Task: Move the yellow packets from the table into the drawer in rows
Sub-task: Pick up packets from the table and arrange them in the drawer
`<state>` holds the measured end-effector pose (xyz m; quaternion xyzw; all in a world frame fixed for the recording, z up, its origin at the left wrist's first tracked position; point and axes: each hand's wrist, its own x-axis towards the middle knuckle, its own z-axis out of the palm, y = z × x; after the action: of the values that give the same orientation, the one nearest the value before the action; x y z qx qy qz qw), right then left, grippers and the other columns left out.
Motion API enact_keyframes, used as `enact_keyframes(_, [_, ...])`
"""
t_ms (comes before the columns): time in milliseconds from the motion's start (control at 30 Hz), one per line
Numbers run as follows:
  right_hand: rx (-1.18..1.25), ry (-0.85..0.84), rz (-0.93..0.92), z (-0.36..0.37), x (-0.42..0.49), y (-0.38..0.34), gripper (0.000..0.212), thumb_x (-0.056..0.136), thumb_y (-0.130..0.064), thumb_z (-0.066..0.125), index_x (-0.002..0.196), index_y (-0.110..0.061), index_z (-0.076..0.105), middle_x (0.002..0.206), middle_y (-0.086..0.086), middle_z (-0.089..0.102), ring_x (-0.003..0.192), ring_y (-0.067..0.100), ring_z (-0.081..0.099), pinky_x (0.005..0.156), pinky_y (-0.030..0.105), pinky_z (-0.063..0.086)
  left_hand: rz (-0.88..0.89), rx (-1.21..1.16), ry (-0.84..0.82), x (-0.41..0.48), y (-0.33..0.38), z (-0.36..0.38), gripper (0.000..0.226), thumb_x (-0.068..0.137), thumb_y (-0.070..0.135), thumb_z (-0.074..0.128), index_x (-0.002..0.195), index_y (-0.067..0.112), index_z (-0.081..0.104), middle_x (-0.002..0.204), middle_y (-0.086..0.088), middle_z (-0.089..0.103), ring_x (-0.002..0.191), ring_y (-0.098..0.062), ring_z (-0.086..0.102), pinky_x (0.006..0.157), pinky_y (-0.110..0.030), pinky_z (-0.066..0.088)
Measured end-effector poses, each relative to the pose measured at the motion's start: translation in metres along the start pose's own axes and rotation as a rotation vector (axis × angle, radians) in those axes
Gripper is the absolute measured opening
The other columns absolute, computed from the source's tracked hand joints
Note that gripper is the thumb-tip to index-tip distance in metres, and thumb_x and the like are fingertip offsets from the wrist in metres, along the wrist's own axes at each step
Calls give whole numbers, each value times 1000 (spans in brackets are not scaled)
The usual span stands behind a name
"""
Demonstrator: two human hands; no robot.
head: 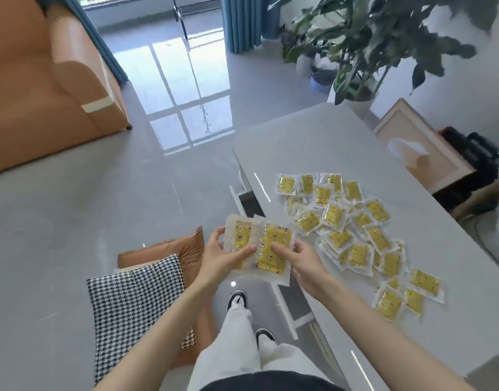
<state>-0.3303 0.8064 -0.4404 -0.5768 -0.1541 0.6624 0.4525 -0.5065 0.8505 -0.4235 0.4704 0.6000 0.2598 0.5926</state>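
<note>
Several yellow packets in clear wrappers [355,230] lie in a loose heap on the grey table [313,136]. My left hand [223,256] grips a yellow packet [240,235] by its left side, thumb across the front. My right hand [299,261] holds a second yellow packet [273,256], thumb lying on its face. Both packets overlap and hang in the air left of the table's edge. An open drawer [249,203] sticks out of the table's side behind the held packets; its inside is mostly hidden.
Two cushions, one houndstooth [138,311] and one brown [172,251], lie on the floor to the left. An orange sofa [45,88] stands far left. A large potted plant [369,46] and a tissue box [423,153] sit beyond the table. My legs and shoes [237,300] are below.
</note>
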Motion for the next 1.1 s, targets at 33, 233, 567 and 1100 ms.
enact_keyframes(33, [9, 26, -21, 1, 5, -2, 32, 87, -7, 65, 118, 0, 59, 114, 19, 68, 99, 26, 68, 83, 37, 57, -7, 9, -30, 11, 5, 2, 70, 67, 14, 85, 125, 11, 45, 90, 5, 70, 69, 3, 70, 59, -14, 54])
enact_keyframes(233, [75, 193, -115, -2, 40, -11, 91, 59, -45, 87, 135, -16, 46, 139, 7, 54, 131, 22, 49, 109, 47, 40, -50, 169, -269, 84, 27, 16, 56, 67, 19, 85, 112, 16, 51, 93, -6, 73, 73, -13, 71, 56, -22, 56])
enact_keyframes(567, [347, 590, -118, -13, 42, 7, 48, 86, -5, 68, 128, -12, 46, 111, -15, 49, 108, 3, 44, 92, 16, 36, -39, 519, -624, 145, 30, 62, 58, 60, 39, 86, 103, 15, 55, 101, -5, 68, 86, -19, 68, 62, -23, 53])
enact_keyframes(1100, [781, 775, -29, -75, 29, 84, 43, 79, 0, 70, 121, 0, 59, 112, 17, 69, 105, 34, 64, 98, 48, 49, -136, 761, -968, 150, -6, 154, 52, 87, 54, 55, 122, 16, 58, 111, 3, 65, 87, -7, 58, 72, -19, 43])
